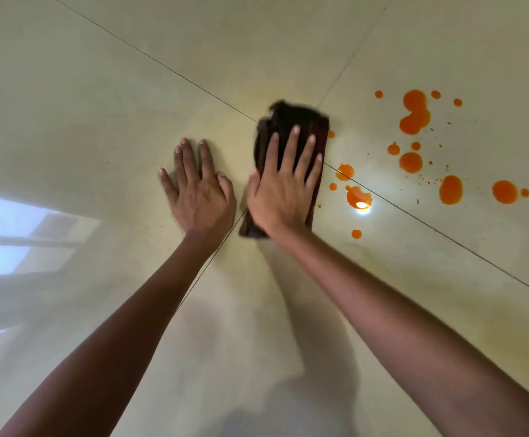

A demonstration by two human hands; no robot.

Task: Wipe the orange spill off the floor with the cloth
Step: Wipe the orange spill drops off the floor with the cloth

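The floor carries the orange spill, its drops starting just right of the fingers of the right hand. The folded cloth lies under those straight, spread fingers, pressed flat for wiping. The left hand, fingers released, braces on bare tile alongside.

Two bare forearms reach forward from the lower corners, drawing closer toward the centre. The left hand lies palm down on the floor, fingers straight and slightly spread. Just beside it, not touching, the right hand presses palm down on a cloth, fingers straight and fanned apart, edges slightly blurred.
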